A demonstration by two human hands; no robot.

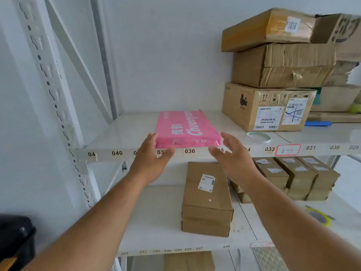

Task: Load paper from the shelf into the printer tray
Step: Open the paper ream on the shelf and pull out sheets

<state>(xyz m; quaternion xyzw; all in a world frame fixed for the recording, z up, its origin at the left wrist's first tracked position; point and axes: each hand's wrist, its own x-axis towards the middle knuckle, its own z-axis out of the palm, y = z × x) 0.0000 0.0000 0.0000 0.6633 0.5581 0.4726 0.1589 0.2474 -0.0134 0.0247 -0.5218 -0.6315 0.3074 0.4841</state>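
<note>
A pink wrapped ream of A4 paper (187,129) lies flat on the white upper shelf (121,132), its near end at the shelf's front edge by label 036. My left hand (151,159) is open at the ream's near left corner, fingertips touching or almost touching it. My right hand (232,155) is open just right of the near right corner, a small gap between fingers and ream. Neither hand grips it. No printer is in view.
Stacked cardboard boxes (273,75) fill the upper shelf's right side, with a tape roll (257,136) and a blue pen (317,123) near them. On the lower shelf sit a brown box (207,200) and several smaller parcels (297,177). A black object (15,237) sits lower left.
</note>
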